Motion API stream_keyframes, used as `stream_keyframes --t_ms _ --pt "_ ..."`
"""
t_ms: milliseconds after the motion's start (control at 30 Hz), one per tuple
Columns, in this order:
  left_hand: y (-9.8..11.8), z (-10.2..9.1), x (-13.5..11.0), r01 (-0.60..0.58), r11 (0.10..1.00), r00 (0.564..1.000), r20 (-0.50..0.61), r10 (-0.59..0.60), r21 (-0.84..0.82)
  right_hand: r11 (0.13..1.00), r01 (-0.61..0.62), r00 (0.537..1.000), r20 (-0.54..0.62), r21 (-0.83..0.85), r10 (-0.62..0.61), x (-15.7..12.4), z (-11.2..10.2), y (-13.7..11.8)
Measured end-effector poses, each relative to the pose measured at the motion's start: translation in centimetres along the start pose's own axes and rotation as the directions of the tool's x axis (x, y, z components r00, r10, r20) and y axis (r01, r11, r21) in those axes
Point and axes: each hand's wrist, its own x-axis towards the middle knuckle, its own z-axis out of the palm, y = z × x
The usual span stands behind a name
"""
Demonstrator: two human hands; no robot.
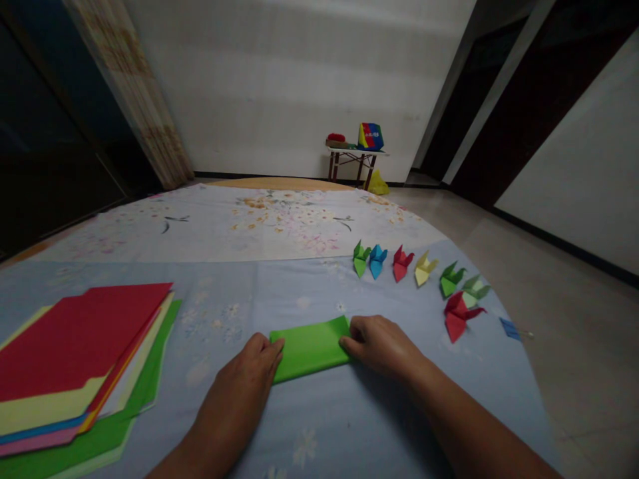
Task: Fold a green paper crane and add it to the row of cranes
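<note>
A bright green sheet of paper [312, 347], folded into a rectangle, lies on the table in front of me. Its left end is pinched by my left hand [254, 366], thumb on top. My right hand [382, 342] grips the right end between thumb and curled fingers, and the upper right corner there lifts slightly. Beyond my right hand stand several folded paper cranes: a green one [360, 258], a blue one [378, 261], a red one [401, 263], a yellow one [425, 269] and a larger red one [458, 317] nearest me.
A stack of coloured paper [74, 339], red on top, lies at the left. Blue and white floral cloths [214, 233] cover the round table. At its right edge is a small blue object [510, 328]. A small side table [357, 152] stands by the far wall.
</note>
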Motion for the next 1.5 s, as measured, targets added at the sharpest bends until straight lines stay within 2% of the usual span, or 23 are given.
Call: stream_keyframes --t_ms 267,700,1000,1500 --pt "-0.2 0.0 -0.1 0.007 0.995 1.0 0.007 -0.008 0.102 1.0 -0.002 1.0 0.001 -0.003 0.002 -0.1 -0.1 0.1" --pt "-0.3 0.0 -0.1 0.013 0.993 1.0 0.018 -0.016 0.116 0.998 0.013 1.0 -0.025 0.054 -0.011 0.0 0.0 0.5" --pt "-0.1 -0.5 -0.1 0.015 0.986 0.999 0.026 -0.019 0.168 0.982 0.089 0.991 -0.117 0.164 -0.07 0.4 0.1 1.1" --pt "-0.1 -0.5 0.0 0.015 0.983 0.999 0.025 -0.02 0.184 0.976 0.073 0.995 -0.076 0.204 -0.059 0.5 -0.2 1.2"
